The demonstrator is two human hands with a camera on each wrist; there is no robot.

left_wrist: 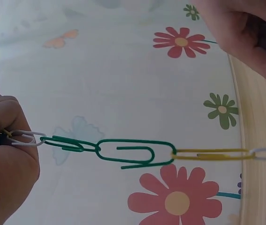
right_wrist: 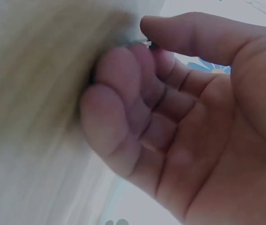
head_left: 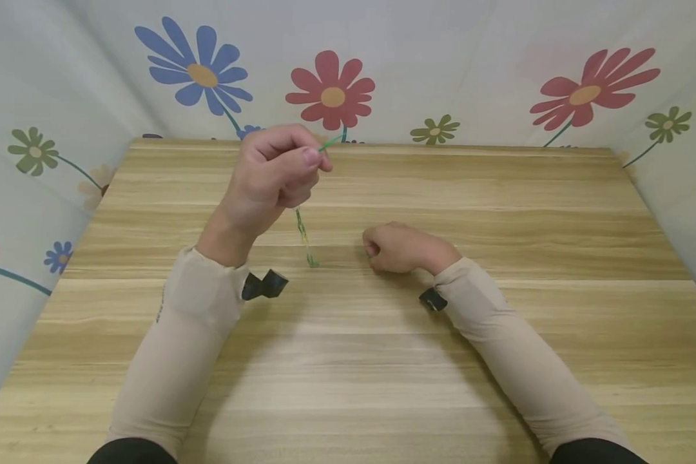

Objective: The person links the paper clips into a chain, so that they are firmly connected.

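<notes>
My left hand (head_left: 275, 171) is raised over the back of the table and pinches a chain of linked paper clips (head_left: 302, 229) between thumb and curled fingers. One green clip end (head_left: 332, 142) sticks out past the thumb. Below the fist the chain hangs down towards the wood. In the left wrist view, white, green and yellow clips follow one another from the fist (left_wrist: 6, 145), with a large green paper clip (left_wrist: 136, 152) in the middle. My right hand (head_left: 408, 248) rests low on the table, right of the chain, fingers loosely curled and palm bare (right_wrist: 203, 126).
The wooden table (head_left: 470, 361) spreads under both forearms. A white cloth (head_left: 475, 58) printed with flowers closes off its back and sides. Each wrist carries a small black camera mount, such as the left mount (head_left: 265, 284).
</notes>
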